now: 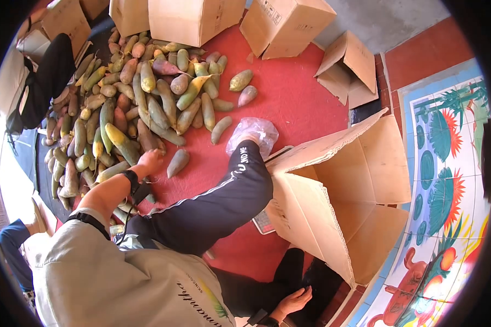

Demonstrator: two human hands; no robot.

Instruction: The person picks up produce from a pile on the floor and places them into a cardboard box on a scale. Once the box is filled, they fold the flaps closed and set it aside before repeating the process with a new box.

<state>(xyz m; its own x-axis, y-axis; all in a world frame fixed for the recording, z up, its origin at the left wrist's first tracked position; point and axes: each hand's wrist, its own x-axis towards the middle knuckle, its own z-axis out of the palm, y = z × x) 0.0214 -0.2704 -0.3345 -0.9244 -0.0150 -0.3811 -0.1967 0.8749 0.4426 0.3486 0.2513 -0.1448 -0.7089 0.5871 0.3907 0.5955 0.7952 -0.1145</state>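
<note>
My left hand, with a dark band on its wrist, reaches to the near edge of a big heap of green and reddish radishes. Its fingers close on the lower end of a brownish radish. A short grey-green radish lies just right of that hand, apart from it. My right hand is low in the view beside my dark-trousered leg, fingers loosely stretched and nothing in them. To its upper right stands a large open cardboard box, its flaps spread.
More cardboard boxes line the far side, and a smaller open box lies near the wall. Clear plastic surrounds my foot on the red floor. A grey device shows beside the box. Other people's limbs appear at left.
</note>
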